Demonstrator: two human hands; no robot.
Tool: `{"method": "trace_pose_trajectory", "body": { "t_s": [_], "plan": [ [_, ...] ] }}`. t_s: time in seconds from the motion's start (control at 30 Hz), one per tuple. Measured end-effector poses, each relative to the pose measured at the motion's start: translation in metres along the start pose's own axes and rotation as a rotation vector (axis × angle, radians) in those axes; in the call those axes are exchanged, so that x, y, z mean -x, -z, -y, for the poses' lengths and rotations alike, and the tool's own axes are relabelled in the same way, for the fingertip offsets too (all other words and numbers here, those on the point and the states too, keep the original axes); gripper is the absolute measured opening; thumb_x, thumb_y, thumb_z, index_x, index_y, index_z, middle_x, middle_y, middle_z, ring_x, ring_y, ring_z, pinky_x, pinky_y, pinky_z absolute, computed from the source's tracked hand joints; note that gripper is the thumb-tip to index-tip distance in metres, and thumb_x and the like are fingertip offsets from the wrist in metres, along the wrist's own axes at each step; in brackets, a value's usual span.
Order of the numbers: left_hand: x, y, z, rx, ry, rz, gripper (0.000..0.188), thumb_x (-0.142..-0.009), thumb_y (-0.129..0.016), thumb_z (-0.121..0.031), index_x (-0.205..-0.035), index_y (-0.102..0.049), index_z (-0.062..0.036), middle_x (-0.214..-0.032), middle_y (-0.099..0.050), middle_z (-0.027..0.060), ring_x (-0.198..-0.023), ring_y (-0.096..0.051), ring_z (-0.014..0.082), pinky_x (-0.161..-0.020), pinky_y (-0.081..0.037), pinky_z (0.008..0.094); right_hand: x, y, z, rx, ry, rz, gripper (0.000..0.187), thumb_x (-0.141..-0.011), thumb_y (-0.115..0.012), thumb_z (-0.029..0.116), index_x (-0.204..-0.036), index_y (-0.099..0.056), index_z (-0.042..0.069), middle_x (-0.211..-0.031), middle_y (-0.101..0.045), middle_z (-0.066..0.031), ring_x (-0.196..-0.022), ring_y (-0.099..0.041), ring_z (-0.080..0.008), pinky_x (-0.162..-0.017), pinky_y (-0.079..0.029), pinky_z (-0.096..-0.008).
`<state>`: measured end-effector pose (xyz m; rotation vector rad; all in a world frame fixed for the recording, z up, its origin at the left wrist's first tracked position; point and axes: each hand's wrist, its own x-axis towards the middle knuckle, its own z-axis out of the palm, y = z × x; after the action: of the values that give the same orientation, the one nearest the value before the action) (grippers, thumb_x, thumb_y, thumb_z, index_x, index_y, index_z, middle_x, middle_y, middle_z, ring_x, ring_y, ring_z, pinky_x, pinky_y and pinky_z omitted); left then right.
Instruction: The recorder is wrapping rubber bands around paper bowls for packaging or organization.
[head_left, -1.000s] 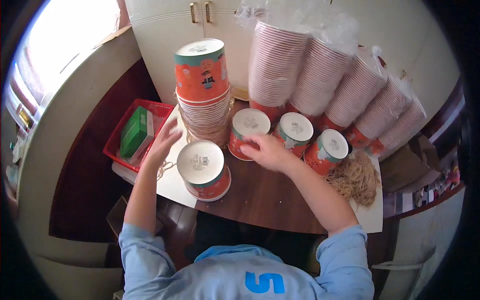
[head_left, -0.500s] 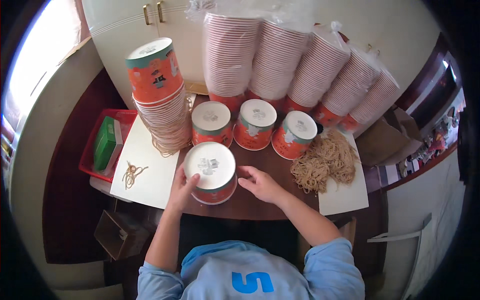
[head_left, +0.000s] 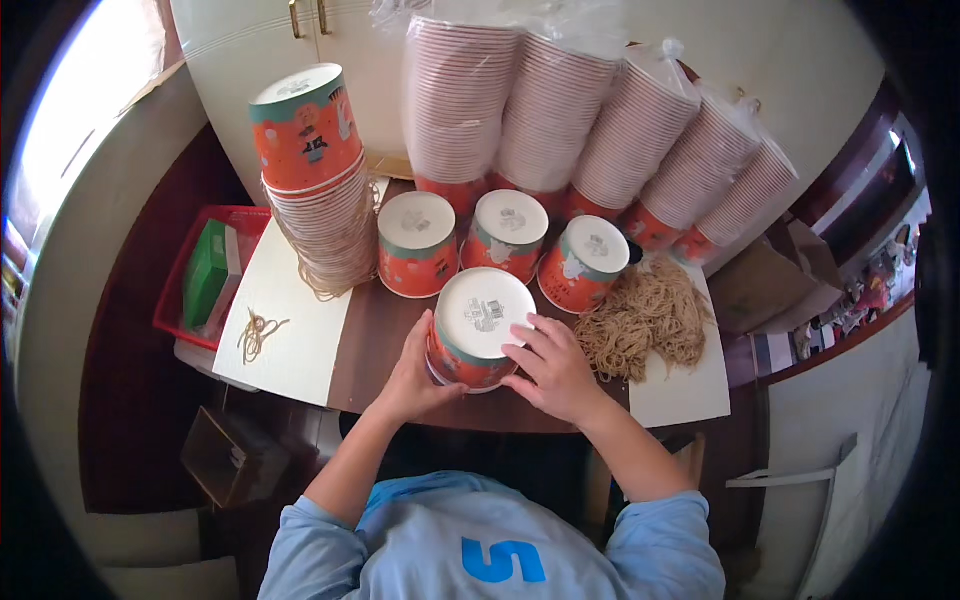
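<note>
An orange paper bucket (head_left: 485, 312) with a teal band stands upside down near the table's front edge, its white base up. My left hand (head_left: 410, 382) wraps the bucket's left side, thumb low on the front. On the other side, my right hand (head_left: 556, 374) grips it with fingers over the base's right edge and thumb on the wall. Just behind are three more upturned buckets: a left one (head_left: 417, 250), a middle one (head_left: 508, 235) and a right one (head_left: 586, 262). A heap of tan string loops (head_left: 645, 322) lies right of my right hand.
Far left rises a nested bucket stack (head_left: 312, 150) with tan loops around its rims. Several tall plastic-wrapped bucket stacks (head_left: 545, 115) line the back. Left are a red basket (head_left: 180, 290) holding a green box (head_left: 208, 270), and loose loops (head_left: 258, 335). A cardboard box (head_left: 230, 462) sits lower left.
The front bucket has shifted right along the table with my left hand around it. My right hand, formerly apart from it, now rests on its base edge and side.
</note>
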<state>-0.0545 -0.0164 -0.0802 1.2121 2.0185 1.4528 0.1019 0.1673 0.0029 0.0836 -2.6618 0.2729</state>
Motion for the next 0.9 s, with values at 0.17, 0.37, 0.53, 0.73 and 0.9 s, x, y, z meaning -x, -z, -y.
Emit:
{"method": "trace_pose_trajectory", "body": {
  "t_s": [0.17,0.37,0.53,0.73,0.9],
  "plan": [
    [0.016,-0.025,0.027,-0.050,0.091,-0.110,0.103,-0.066,-0.081,-0.019,-0.142,-0.015,-0.0002,-0.145,-0.022,0.0215,-0.134,-0.027,0.0315,-0.110,-0.026,0.0394,-0.001,-0.022,-0.013,-0.140,-0.010,-0.142,0.028,-0.067,-0.074,0.009,-0.089,-0.057,0.007,-0.101,-0.060,-0.0103,-0.101,-0.057,-0.0286,-0.093,-0.042,-0.0446],
    [0.024,-0.032,0.039,0.743,0.441,-0.260,0.063,-0.087,-0.061,-0.008,-0.138,-0.025,-0.0022,-0.121,-0.053,0.0134,-0.100,-0.058,0.0172,-0.084,-0.050,0.0300,-0.009,-0.015,-0.017,-0.273,-0.164,-0.243,0.024,-0.069,-0.073,0.006,-0.087,-0.057,0.005,-0.097,-0.063,-0.0097,-0.097,-0.060,-0.0293,-0.095,-0.041,-0.0457],
    [0.017,-0.030,0.029,1.101,0.587,-0.102,0.045,-0.090,-0.058,-0.011,-0.129,-0.038,-0.0042,-0.106,-0.061,0.0070,-0.092,-0.060,0.0147,-0.081,-0.050,0.0295,-0.005,-0.016,-0.018,-0.375,-0.328,-0.287,0.022,-0.070,-0.073,0.006,-0.087,-0.058,0.006,-0.098,-0.064,-0.0089,-0.097,-0.060,-0.0270,-0.094,-0.043,-0.0431],
    [0.016,-0.029,0.034,1.186,0.585,-0.066,0.032,-0.090,-0.058,-0.014,-0.119,-0.046,-0.0060,-0.103,-0.062,0.0046,-0.092,-0.061,0.0152,-0.082,-0.050,0.0322,-0.006,-0.007,-0.010,-0.421,-0.411,-0.304,0.022,-0.070,-0.072,0.002,-0.087,-0.057,0.005,-0.096,-0.065,-0.0094,-0.097,-0.062,-0.0243,-0.099,-0.040,-0.0410],
    [0.014,-0.033,0.036,1.125,0.629,-0.079,0.032,-0.091,-0.056,-0.015,-0.120,-0.046,-0.0069,-0.103,-0.062,0.0040,-0.091,-0.062,0.0155,-0.080,-0.051,0.0340,-0.008,0.004,-0.005,-0.263,-0.269,-0.406,0.023,-0.071,-0.072,0.002,-0.087,-0.056,0.006,-0.095,-0.064,-0.0089,-0.097,-0.061,-0.0264,-0.101,-0.037,-0.0475]
  ]
}}
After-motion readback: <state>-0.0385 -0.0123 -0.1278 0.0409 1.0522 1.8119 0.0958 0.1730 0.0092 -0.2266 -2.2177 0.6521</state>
